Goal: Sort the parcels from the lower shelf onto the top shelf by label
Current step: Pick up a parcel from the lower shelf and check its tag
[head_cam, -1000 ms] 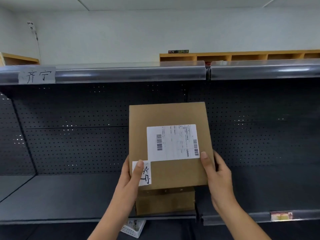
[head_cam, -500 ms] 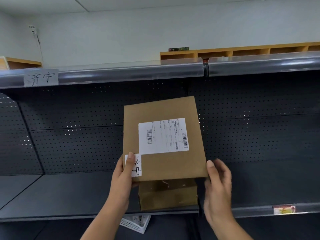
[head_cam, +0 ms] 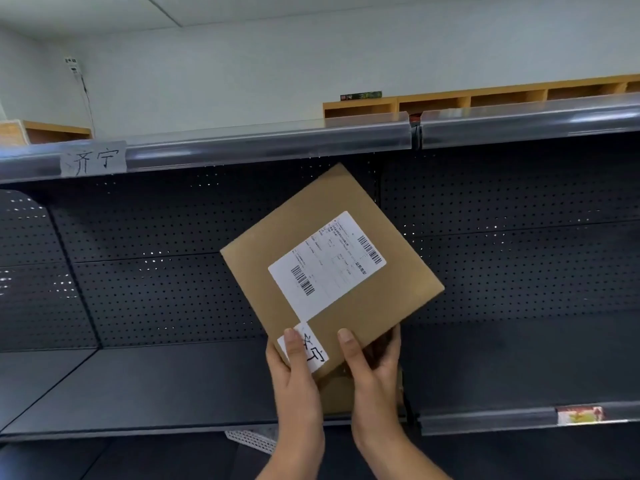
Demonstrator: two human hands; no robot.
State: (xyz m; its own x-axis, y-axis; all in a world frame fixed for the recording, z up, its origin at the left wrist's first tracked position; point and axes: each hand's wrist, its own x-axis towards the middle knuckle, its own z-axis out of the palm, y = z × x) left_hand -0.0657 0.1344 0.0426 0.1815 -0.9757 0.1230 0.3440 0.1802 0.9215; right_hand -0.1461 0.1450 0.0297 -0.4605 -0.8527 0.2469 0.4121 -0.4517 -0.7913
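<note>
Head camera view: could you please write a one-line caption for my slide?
Both hands, left hand and right hand, hold a tilted cardboard parcel below the top shelf tag.

Parcel (head_cam: 332,268) now tilted (both hands nearer).

A flat brown cardboard parcel (head_cam: 332,271) is held up off the lower shelf (head_cam: 156,386), turned so one corner points up toward the top shelf (head_cam: 270,143) and its lowest corner sits between the left grip (head_cam: 298,382) and the right grip (head_cam: 374,375). Its face carries a white shipping label (head_cam: 327,266) with two barcodes, above both grips, and a small white slip (head_cam: 304,348) with handwritten characters, partly under the left thumb. Behind and just below the grips a second brown parcel (head_cam: 337,393) rests on the lower shelf. The top shelf's front rail bears a handwritten tag (head_cam: 93,159), up and far to the left of the grips.
</note>
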